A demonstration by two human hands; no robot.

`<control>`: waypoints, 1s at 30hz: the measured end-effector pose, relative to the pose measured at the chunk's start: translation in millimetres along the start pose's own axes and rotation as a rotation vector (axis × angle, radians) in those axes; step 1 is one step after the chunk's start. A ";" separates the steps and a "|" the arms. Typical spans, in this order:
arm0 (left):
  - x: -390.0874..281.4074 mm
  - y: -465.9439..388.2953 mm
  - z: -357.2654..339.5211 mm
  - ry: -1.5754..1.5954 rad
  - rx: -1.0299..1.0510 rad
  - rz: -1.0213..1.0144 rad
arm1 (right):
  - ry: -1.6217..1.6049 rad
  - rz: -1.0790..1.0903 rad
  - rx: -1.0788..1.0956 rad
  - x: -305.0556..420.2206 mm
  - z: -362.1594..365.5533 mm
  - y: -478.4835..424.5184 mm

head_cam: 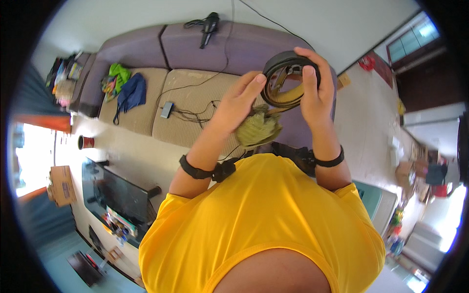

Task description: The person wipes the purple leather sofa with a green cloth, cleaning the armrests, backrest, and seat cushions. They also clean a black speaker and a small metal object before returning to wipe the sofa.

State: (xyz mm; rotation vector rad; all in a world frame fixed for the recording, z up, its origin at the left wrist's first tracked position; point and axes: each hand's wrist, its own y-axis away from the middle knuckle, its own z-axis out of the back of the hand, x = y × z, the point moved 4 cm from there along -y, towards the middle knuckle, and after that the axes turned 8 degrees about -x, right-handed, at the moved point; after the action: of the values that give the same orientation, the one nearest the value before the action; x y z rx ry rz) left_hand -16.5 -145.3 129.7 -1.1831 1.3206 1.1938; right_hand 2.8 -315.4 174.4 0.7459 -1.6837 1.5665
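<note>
A coiled black belt [284,60], seemingly leather, is held up above the sofa's right part. My right hand [318,91] grips its right side, with the thumb in front of the coil and the fingers over the outer edge. At the coil's left rim is the thumb of my left hand [238,100], whose other fingers are partly hidden. A metal buckle shows inside the coil, along with a yellowish-brown inner surface. Just below the belt, close to my left wrist, is a bunched olive-green fabric item [259,128]. What it rests on is partly hidden.
Across the purple sofa [249,40] lie a black hair dryer [209,29], a small device [167,110] with tangled cables [190,116], a navy cloth bag [132,93] and a green bag [119,73]. A glass-topped table [121,190] stands at left, near a cardboard box [63,185].
</note>
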 end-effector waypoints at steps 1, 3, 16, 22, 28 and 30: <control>-9.8 -2.7 4.3 0.016 0.129 -0.001 | -0.055 -0.098 0.062 -2.6 6.0 -1.1; -16.0 -13.2 -2.3 -0.056 0.231 -0.188 | 0.104 -0.051 0.229 6.6 12.4 -2.2; 3.3 -47.1 -123.0 0.526 0.117 0.072 | 0.472 0.072 -0.280 3.6 59.0 61.4; 14.0 -31.4 -146.4 0.009 0.495 0.006 | 0.323 -0.083 -0.301 8.9 153.2 76.5; -12.0 -13.6 -193.1 -0.366 0.821 -0.344 | 0.284 -0.010 0.131 24.0 191.8 71.8; -3.7 -11.2 -211.9 -0.359 0.731 -0.261 | 0.226 -0.100 -0.070 18.5 206.4 77.0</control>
State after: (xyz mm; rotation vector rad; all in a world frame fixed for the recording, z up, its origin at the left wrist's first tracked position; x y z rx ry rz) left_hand -14.9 -357.0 144.9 -0.5522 1.1319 0.6026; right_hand -93.0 -511.9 141.3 0.5843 -1.5052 1.4568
